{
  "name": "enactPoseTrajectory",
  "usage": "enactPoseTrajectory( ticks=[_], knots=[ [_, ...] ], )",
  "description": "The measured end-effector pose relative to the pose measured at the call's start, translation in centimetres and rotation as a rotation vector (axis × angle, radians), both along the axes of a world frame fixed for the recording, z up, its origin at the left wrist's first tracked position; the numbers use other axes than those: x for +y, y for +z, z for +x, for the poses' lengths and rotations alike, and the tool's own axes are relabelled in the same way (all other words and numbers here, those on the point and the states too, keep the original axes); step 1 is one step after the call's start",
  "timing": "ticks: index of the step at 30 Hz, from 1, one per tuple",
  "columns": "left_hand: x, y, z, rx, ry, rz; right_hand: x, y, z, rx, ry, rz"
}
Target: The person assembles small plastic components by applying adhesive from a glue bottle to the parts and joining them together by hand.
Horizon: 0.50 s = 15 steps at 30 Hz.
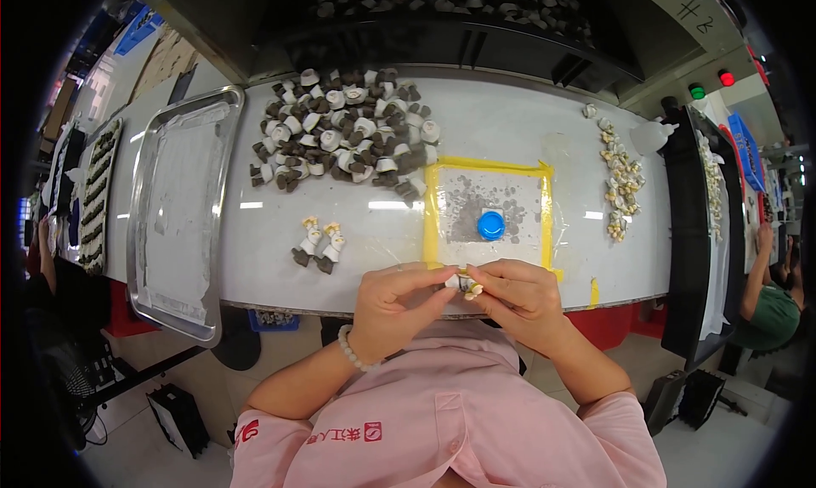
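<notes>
At the front edge of the table, both hands meet with closed fingertips. My left hand (pixel 387 305) pinches a small white figurine body (pixel 453 282), its lower part mostly covered by fingers. Touching that body is a small yellow-and-white figurine head (pixel 473 292), gripped by my right hand (pixel 523 305). Just beyond them, a round blue cap or lid (pixel 491 225) sits on a grey-stained square sheet bordered with yellow tape (pixel 548 212). To the left lie two figurines (pixel 331 248) with white bodies, dark bases and yellowish heads, side by side.
A large heap of dark-and-white figurine bodies (pixel 340 131) covers the back left. Small yellow-white heads (pixel 625 182) lie in a strip at the right, near a white squeeze bottle (pixel 652 137). A metal tray (pixel 229 139) stands left, a black-sided tray (pixel 684 258) right.
</notes>
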<state>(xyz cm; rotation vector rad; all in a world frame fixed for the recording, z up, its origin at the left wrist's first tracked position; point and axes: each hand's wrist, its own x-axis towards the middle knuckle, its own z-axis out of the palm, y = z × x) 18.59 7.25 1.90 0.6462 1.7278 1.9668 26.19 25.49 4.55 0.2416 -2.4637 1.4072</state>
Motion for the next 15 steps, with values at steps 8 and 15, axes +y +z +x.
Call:
enactPoseTrajectory(
  ticks=[8,15],
  knots=[
    [-2.8,3.2,-1.2,0.426,0.027,-0.198,-0.7,0.5,-0.7,-0.274,-0.019,-0.246],
    [-7.4,3.1,-3.3,0.87,0.53,-0.707,-3.2,2.0,-4.5,-0.474,0.014,-0.112]
  ],
)
